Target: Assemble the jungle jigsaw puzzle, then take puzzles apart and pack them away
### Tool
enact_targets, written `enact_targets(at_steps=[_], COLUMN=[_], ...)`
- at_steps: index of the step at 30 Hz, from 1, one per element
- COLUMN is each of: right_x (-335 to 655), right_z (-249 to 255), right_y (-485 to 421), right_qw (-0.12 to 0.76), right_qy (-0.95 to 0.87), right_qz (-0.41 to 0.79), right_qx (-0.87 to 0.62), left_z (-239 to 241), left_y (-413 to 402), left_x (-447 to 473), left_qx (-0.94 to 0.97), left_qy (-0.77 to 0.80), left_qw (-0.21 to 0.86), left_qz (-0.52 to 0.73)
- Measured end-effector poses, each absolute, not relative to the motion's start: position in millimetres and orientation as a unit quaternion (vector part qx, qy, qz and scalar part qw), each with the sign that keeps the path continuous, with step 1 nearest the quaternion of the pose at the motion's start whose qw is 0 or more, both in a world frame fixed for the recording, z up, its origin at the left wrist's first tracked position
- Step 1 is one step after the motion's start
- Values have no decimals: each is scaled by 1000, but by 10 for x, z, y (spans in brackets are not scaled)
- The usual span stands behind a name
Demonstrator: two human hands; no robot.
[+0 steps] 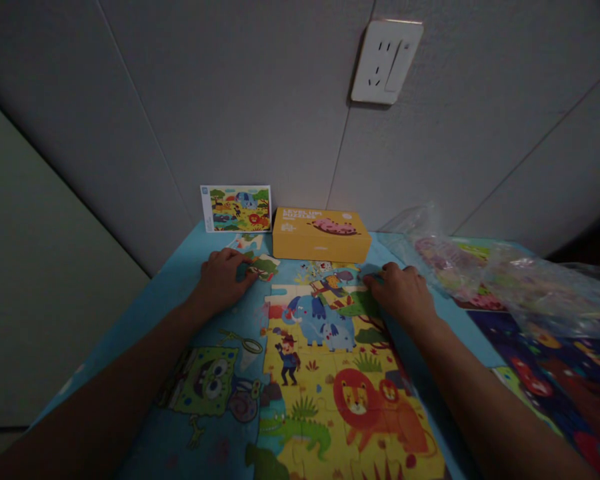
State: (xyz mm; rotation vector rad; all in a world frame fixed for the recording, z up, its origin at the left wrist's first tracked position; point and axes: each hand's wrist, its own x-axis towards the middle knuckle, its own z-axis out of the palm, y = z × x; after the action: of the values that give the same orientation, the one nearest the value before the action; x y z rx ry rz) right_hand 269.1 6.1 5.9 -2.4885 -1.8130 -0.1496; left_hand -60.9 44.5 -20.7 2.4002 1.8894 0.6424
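Left hand: yours [223, 277] is pinching a green-printed puzzle piece [263, 267] between thumb and fingers, beside the upper left corner of the puzzle.
Right hand: yours [403, 293] is bent, palm down, with its fingertips at the upper right edge of the puzzle; you cannot tell from here whether they grip anything.
Puzzle: the partly joined puzzle [325, 357] lies flat in front of you, between your forearms, showing blue elephants [307, 317], red-maned lions [357, 393], a crocodile [300, 430] and a figure in a hat [288, 360].
Loose pieces: several loose pieces [335, 293] lie in a jumble at the top of the puzzle, between your hands.
Yellow box: the box [323, 240] sits just beyond those pieces, lettered "LEVEL UP! PUZZLES".
Picture card: to the left of the box, the card [240, 208] leans upright near the wall [260, 100], printed with a like animal scene.
Tablecloth: under it all is a blue cloth [180, 273], with a yellow square cartoon figure [213, 380] left of the puzzle.
Plastic bag: a crumpled clear bag [525, 280] lies to your right, near a dark picture [545, 373].
Socket: a white socket [386, 61] is on the wall, above and right of the box.
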Motion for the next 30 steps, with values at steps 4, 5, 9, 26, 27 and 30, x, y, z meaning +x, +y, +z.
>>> enact_targets(at_steps=[4,5,9,26,27,30], right_x=[2755,2766,2810,2625,2588,2488], right_z=[56,54,32,78,60,33], right_y=[85,91,118,149,145,123], right_qw=[22,20,33,486,492,495], right_qy=[-581,-579,-577,-604,-595,-561], right_qz=[-46,-42,-42,178,230,336], right_qx=[-813,-814,-815,-606,-593,-572], left_z=[-227,-229,-211,-11,1,28], left_y=[462,465,456,332,321,287], left_x=[-623,-624,-610,-522,-519,-500], left_qx=[768,769,763,703,690,666], left_qy=[605,605,609,572,576,572], left_qw=[7,8,16,71,67,86], left_qz=[209,209,214,417,433,471])
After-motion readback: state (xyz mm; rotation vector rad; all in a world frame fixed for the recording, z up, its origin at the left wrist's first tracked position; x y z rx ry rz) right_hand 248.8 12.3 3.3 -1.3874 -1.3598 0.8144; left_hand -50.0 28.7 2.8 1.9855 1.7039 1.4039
